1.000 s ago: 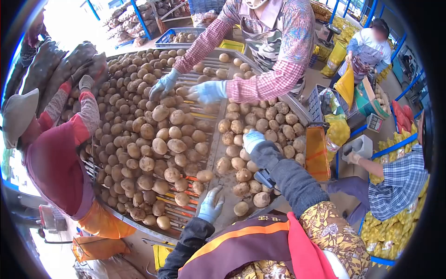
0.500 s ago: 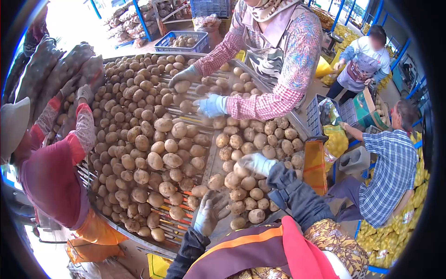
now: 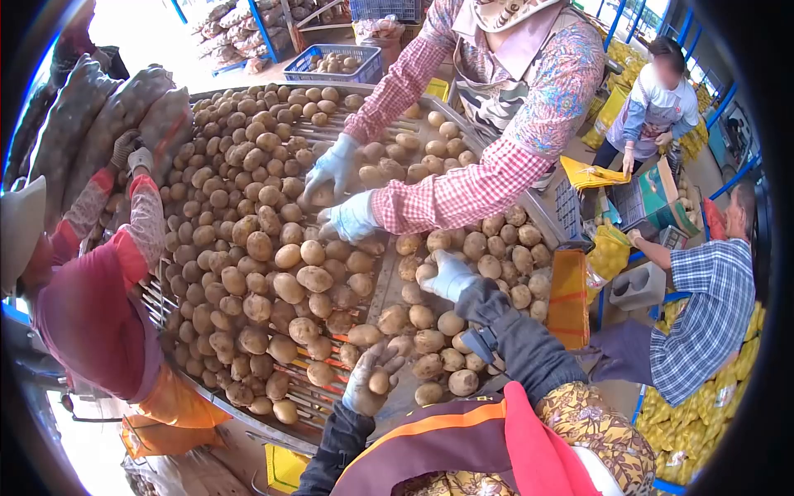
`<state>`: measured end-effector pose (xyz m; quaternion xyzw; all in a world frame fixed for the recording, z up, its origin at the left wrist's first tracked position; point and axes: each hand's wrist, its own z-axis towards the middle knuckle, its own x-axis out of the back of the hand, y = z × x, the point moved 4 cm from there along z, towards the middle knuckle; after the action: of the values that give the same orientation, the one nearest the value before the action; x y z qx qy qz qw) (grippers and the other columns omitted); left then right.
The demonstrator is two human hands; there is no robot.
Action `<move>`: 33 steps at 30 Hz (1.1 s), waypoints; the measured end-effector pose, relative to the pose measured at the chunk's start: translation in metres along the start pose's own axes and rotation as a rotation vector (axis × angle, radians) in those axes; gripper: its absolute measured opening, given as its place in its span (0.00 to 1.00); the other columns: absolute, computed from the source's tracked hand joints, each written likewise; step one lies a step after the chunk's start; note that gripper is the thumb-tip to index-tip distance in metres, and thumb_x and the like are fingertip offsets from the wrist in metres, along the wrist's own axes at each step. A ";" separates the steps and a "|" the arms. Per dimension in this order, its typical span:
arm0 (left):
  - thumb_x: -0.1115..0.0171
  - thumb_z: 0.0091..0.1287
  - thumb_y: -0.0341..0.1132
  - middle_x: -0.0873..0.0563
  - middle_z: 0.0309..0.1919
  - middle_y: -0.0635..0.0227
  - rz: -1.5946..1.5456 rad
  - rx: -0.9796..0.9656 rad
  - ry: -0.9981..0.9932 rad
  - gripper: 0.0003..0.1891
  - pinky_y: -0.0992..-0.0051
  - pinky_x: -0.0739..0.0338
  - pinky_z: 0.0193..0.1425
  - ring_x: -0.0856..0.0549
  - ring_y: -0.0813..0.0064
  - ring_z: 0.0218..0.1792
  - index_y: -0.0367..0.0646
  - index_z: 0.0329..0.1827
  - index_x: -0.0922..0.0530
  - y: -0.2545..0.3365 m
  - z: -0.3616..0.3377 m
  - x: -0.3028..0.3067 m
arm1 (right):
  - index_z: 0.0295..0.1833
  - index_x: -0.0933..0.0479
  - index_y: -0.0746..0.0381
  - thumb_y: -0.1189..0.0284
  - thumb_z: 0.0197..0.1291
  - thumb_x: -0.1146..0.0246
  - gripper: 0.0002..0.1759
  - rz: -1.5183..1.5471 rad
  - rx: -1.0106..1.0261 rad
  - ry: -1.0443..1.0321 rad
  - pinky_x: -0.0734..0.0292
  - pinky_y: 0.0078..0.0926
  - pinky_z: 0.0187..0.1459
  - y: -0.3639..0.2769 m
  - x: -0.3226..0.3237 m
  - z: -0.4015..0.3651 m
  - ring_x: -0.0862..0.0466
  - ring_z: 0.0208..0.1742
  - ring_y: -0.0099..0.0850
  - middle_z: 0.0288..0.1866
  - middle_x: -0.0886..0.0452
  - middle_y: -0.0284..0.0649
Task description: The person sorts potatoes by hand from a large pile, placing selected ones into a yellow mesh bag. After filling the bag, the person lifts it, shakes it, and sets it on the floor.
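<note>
The left hand (image 3: 361,395), gloved, has its fingers curled round a small potato (image 3: 379,382), above the table's near side. The right hand (image 3: 451,277), gloved too, is farther out, its fingertips touching a potato (image 3: 425,274); whether they grip it I cannot tell. Around and under that hand lie the right-hand potatoes (image 3: 490,266), a metal strip (image 3: 382,299) parting them from the larger left-hand spread (image 3: 289,288) on rollers (image 3: 303,405). Across the strip, on the far side, a co-worker's gloved hands (image 3: 351,217) are down among potatoes. At far left another person's hands (image 3: 141,159) are at a full sack (image 3: 165,124). Beyond the table's far edge stands a blue crate (image 3: 370,70) with potatoes in it; to the right hangs an orange bag (image 3: 569,298), and farther right sit filled yellow bags (image 3: 695,438)
</note>
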<state>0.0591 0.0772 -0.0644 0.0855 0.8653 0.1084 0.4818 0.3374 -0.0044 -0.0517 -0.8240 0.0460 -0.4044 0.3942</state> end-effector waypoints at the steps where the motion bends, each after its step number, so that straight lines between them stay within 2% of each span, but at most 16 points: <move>1: 0.41 0.70 0.48 0.27 0.62 0.61 0.101 -0.055 -0.031 0.30 0.70 0.22 0.49 0.23 0.59 0.60 0.52 0.72 0.40 0.004 -0.004 -0.015 | 0.57 0.27 0.62 0.58 0.47 0.27 0.34 0.150 -0.025 -0.054 0.23 0.36 0.53 -0.011 -0.003 -0.017 0.18 0.52 0.44 0.49 0.19 0.52; 2: 0.39 0.68 0.48 0.33 0.69 0.60 0.114 -0.065 -0.063 0.35 0.71 0.22 0.47 0.26 0.57 0.65 0.54 0.75 0.45 0.006 -0.004 -0.017 | 0.57 0.27 0.62 0.57 0.51 0.28 0.32 0.253 0.240 -0.154 0.24 0.34 0.54 -0.013 -0.025 -0.025 0.18 0.51 0.42 0.46 0.17 0.50; 3: 0.39 0.68 0.48 0.33 0.69 0.60 0.107 -0.065 -0.058 0.35 0.71 0.22 0.47 0.26 0.57 0.65 0.54 0.75 0.45 0.007 -0.005 -0.014 | 0.55 0.26 0.62 0.55 0.54 0.30 0.29 0.299 0.414 -0.417 0.25 0.36 0.55 -0.021 -0.042 -0.043 0.19 0.52 0.45 0.48 0.18 0.50; 5: 0.45 0.72 0.48 0.34 0.71 0.64 0.116 -0.002 -0.206 0.32 0.77 0.22 0.41 0.25 0.62 0.64 0.61 0.77 0.45 0.008 -0.007 -0.014 | 0.59 0.27 0.60 0.54 0.55 0.32 0.31 0.053 0.485 -0.428 0.30 0.40 0.62 -0.028 -0.063 -0.052 0.23 0.59 0.45 0.57 0.22 0.48; 7: 0.45 0.72 0.48 0.31 0.69 0.64 0.054 0.013 -0.188 0.32 0.76 0.22 0.40 0.25 0.59 0.63 0.59 0.76 0.45 0.006 -0.012 -0.016 | 0.66 0.30 0.55 0.53 0.56 0.34 0.34 -0.361 0.480 -0.092 0.41 0.46 0.69 -0.061 -0.039 -0.053 0.32 0.69 0.44 0.67 0.31 0.45; 9: 0.45 0.72 0.48 0.31 0.69 0.64 0.077 0.025 -0.123 0.31 0.76 0.22 0.40 0.24 0.57 0.62 0.59 0.76 0.44 0.006 -0.012 -0.006 | 0.73 0.37 0.47 0.48 0.60 0.41 0.37 -0.641 0.539 0.019 0.60 0.63 0.73 -0.070 -0.053 -0.029 0.44 0.77 0.45 0.76 0.41 0.43; 11: 0.44 0.72 0.47 0.31 0.68 0.65 0.076 0.027 -0.070 0.31 0.75 0.21 0.40 0.23 0.59 0.60 0.59 0.76 0.43 0.005 -0.012 0.006 | 0.73 0.37 0.45 0.49 0.60 0.42 0.36 -0.800 0.534 0.042 0.60 0.67 0.71 -0.059 -0.055 0.002 0.48 0.78 0.46 0.76 0.43 0.42; 13: 0.44 0.72 0.46 0.28 0.67 0.66 0.045 0.025 -0.021 0.30 0.75 0.21 0.40 0.21 0.60 0.58 0.60 0.75 0.41 0.010 -0.022 0.010 | 0.73 0.37 0.38 0.50 0.62 0.42 0.33 -0.982 0.358 -0.015 0.64 0.71 0.71 -0.030 -0.034 0.034 0.51 0.79 0.46 0.78 0.45 0.42; 15: 0.44 0.71 0.46 0.26 0.64 0.66 0.049 0.006 0.059 0.30 0.75 0.21 0.40 0.20 0.62 0.57 0.59 0.75 0.41 0.014 -0.036 0.012 | 0.71 0.36 0.29 0.51 0.62 0.42 0.30 -0.904 0.461 0.158 0.64 0.69 0.71 -0.004 -0.008 0.036 0.52 0.80 0.45 0.77 0.45 0.43; 17: 0.42 0.68 0.50 0.28 0.67 0.70 0.232 -0.040 0.112 0.34 0.73 0.25 0.44 0.22 0.64 0.60 0.59 0.75 0.42 0.022 -0.050 0.031 | 0.68 0.34 0.23 0.51 0.61 0.41 0.28 -0.920 0.493 0.136 0.61 0.69 0.71 0.016 -0.002 0.028 0.54 0.80 0.44 0.77 0.45 0.43; 18: 0.41 0.68 0.49 0.27 0.66 0.70 0.255 -0.047 0.135 0.34 0.71 0.24 0.44 0.21 0.64 0.58 0.57 0.75 0.42 0.024 -0.058 0.037 | 0.66 0.32 0.24 0.50 0.61 0.42 0.26 -0.902 0.522 0.154 0.58 0.71 0.69 0.017 0.001 0.017 0.50 0.79 0.43 0.77 0.44 0.43; 25: 0.42 0.70 0.43 0.25 0.59 0.65 0.517 0.103 0.253 0.31 0.72 0.21 0.45 0.19 0.63 0.57 0.49 0.74 0.42 0.011 -0.086 0.051 | 0.65 0.29 0.27 0.52 0.63 0.43 0.23 -1.085 0.390 -0.015 0.54 0.69 0.69 0.026 0.015 -0.036 0.59 0.81 0.45 0.80 0.50 0.40; 27: 0.43 0.70 0.41 0.24 0.59 0.64 0.552 0.126 0.212 0.31 0.72 0.21 0.46 0.19 0.63 0.56 0.46 0.74 0.42 0.004 -0.082 0.051 | 0.65 0.28 0.29 0.52 0.65 0.45 0.22 -1.023 0.215 -0.136 0.55 0.67 0.70 0.032 0.020 -0.051 0.57 0.80 0.46 0.81 0.52 0.38; 28: 0.43 0.70 0.40 0.24 0.58 0.63 0.545 0.119 0.192 0.31 0.71 0.21 0.47 0.19 0.63 0.56 0.45 0.74 0.42 -0.002 -0.078 0.051 | 0.65 0.27 0.35 0.51 0.66 0.46 0.22 -0.972 0.190 -0.107 0.54 0.65 0.70 0.036 0.020 -0.059 0.48 0.78 0.47 0.79 0.46 0.40; 31: 0.41 0.70 0.40 0.22 0.57 0.60 0.551 0.123 0.136 0.32 0.69 0.20 0.51 0.19 0.65 0.55 0.41 0.74 0.41 -0.015 -0.062 0.060 | 0.64 0.26 0.42 0.51 0.65 0.46 0.24 -0.921 0.139 0.008 0.53 0.64 0.71 0.039 0.011 -0.092 0.40 0.75 0.45 0.74 0.38 0.41; 33: 0.41 0.69 0.37 0.25 0.59 0.58 0.608 0.189 0.160 0.32 0.64 0.19 0.52 0.19 0.62 0.54 0.41 0.74 0.43 -0.025 -0.050 0.064 | 0.64 0.27 0.48 0.48 0.62 0.44 0.28 -0.889 0.303 0.185 0.55 0.64 0.71 0.029 -0.003 -0.137 0.39 0.74 0.44 0.71 0.34 0.42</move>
<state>-0.0185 0.0644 -0.0977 0.3757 0.8414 0.1727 0.3479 0.2462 -0.1068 -0.0237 -0.6575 -0.3352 -0.6078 0.2932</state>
